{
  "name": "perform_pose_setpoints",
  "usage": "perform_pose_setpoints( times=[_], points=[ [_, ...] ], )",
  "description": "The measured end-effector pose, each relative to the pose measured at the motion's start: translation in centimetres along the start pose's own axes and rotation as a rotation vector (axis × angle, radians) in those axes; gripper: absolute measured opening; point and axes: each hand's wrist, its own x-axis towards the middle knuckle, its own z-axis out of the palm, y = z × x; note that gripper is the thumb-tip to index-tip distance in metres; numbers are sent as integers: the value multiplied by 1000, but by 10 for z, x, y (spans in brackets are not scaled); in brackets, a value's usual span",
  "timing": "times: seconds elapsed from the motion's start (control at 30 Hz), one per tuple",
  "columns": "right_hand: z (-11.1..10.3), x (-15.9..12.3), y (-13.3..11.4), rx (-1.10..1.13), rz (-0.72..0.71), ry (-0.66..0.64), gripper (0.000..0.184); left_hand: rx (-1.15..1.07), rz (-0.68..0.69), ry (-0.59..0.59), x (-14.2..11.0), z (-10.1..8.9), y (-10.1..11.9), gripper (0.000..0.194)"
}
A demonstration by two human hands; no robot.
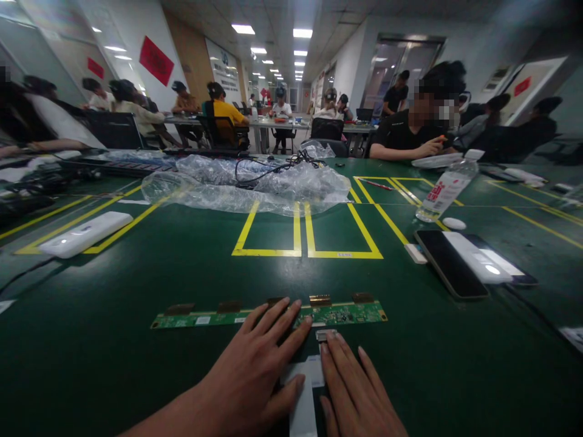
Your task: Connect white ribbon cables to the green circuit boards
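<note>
A long, narrow green circuit board (350, 312) lies crosswise on the green table, with brown film tabs along its far edge. My left hand (262, 358) rests on the board's middle, fingers stretched out and spread, hiding part of it. Close beside it, my right hand (353, 385) lies with fingers extended on the flat white ribbon cable (303, 406). Its fingertips touch the metal connector (325, 335) at the cable's far end, just short of the board. The thumb of my left hand also lies over the cable. Part of the cable is hidden under both hands.
Crumpled clear plastic wrap (268, 182) with black cables lies beyond the yellow tape outlines. A white device (86, 233) sits at left. At right are a tilted-looking bottle (449, 188) and a dark phone (450, 264). A person (419, 121) sits across the table.
</note>
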Motion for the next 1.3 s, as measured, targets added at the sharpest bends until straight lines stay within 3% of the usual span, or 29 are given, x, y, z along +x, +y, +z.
perform_pose_setpoints(
  times=[0.53,0.83,1.3],
  points=[
    [3,10,-14,-156,-16,5,44,-17,-16,30,3,9,6,75],
    [-3,9,-7,-64,-2,-37,52,-22,-19,10,1,5,10,75],
    [6,5,-17,-58,48,44,51,4,-54,4,4,5,13,71]
  ],
)
